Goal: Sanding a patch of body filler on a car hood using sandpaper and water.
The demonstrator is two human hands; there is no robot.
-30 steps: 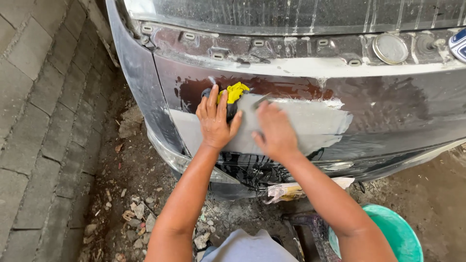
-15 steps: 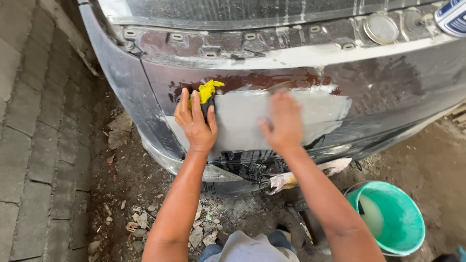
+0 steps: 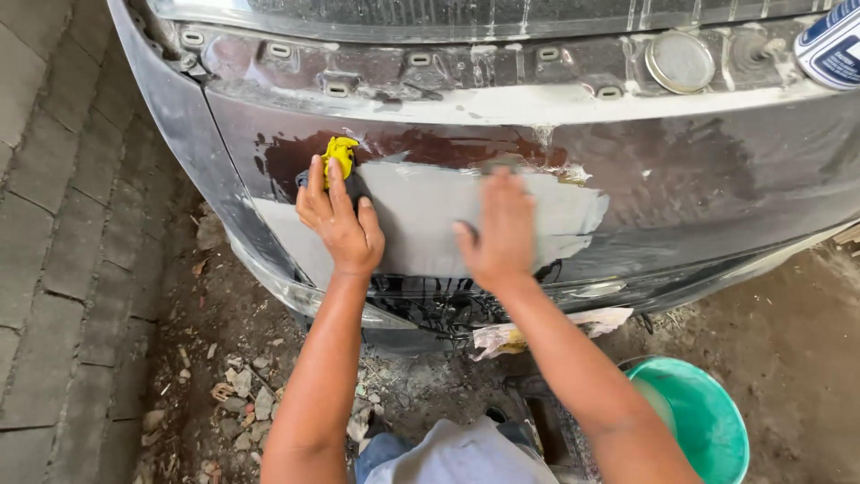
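Car bumper: dark, stripped; grey filler patch covers its middle, with bare reddish strip above and unsanded edges left.
Green bucket: near right, on dirt.
Right hand: flat, fingers spread, blurred on patch.
Left hand: fingers pressing yellow sponge at patch's left end.

We see a yellow sponge pressed flat against the dark car bumper, at the upper left edge of a wide, pale grey filler patch spread across the bumper's wet, scuffed middle.
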